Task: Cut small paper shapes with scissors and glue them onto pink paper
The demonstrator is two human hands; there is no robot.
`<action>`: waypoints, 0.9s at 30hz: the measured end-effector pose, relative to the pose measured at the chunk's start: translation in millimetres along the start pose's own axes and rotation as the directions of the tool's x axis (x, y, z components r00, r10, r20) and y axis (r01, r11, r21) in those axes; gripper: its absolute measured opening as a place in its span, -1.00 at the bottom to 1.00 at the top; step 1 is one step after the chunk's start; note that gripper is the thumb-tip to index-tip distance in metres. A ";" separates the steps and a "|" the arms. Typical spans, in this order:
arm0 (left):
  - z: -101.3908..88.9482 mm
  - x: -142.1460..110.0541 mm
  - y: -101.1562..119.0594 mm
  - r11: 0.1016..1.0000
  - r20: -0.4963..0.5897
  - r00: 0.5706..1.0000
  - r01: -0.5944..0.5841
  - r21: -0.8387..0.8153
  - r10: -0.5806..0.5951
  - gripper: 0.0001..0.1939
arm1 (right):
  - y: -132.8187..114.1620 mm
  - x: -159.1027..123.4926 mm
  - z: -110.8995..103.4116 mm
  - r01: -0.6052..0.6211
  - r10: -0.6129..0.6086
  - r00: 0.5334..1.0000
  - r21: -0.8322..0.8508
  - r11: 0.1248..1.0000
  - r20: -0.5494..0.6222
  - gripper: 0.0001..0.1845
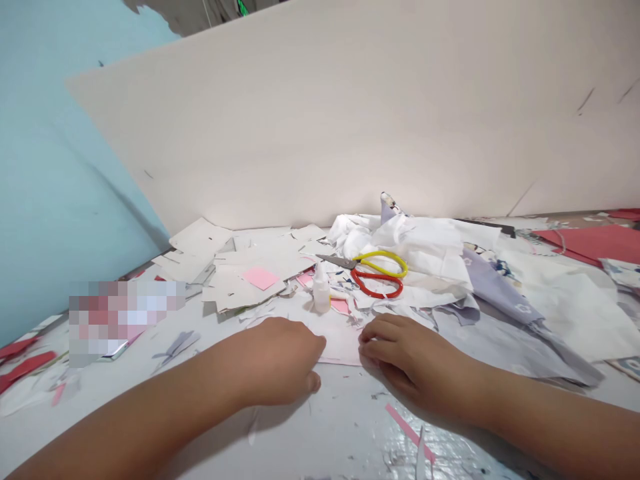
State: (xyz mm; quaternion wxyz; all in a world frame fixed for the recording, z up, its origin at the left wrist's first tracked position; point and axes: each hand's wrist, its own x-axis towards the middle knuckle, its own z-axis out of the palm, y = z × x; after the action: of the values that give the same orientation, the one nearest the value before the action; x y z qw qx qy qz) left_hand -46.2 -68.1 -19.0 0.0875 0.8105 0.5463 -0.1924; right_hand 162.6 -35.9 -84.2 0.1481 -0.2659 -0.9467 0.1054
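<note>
Both my hands rest on a pale pink paper sheet lying flat on the littered work surface. My left hand is curled, fingers folded under, pressing the sheet's left edge. My right hand has its fingers bent and pressed together on the sheet's right edge. Just beyond the sheet stands a small white glue bottle. Behind it lie scissors with one yellow and one red handle loop, blades pointing left.
A pile of white card scraps with a pink square lies at back left. Crumpled white and lilac cloth heaps at back right, red paper beyond. A big leaning board walls the back. Pink strip lies near.
</note>
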 end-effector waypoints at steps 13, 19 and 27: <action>3.1 -3.7 -0.2 0.999 0.022 0.999 0.027 -0.028 -0.027 -0.59 | 0.1 -0.9 0.9 -0.005 0.005 1.000 0.012 1.000 -0.013 -0.78; -1.8 -9.0 1.5 0.998 0.057 0.997 0.048 -0.042 -0.046 -0.65 | 1.3 -1.2 1.0 -0.009 0.009 1.000 0.004 1.000 -0.017 -0.77; 1.0 -8.8 3.5 0.996 0.060 0.995 0.081 -0.040 -0.078 -0.66 | -1.5 -1.3 0.2 0.003 -0.003 1.000 0.008 1.000 -0.021 -0.77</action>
State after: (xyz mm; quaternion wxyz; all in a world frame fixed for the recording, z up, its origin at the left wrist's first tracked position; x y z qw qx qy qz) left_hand -46.1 -77.3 -16.6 0.1128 0.7802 0.5792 -0.2075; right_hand 162.9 -37.9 -84.3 0.1590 -0.2648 -0.9452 0.1062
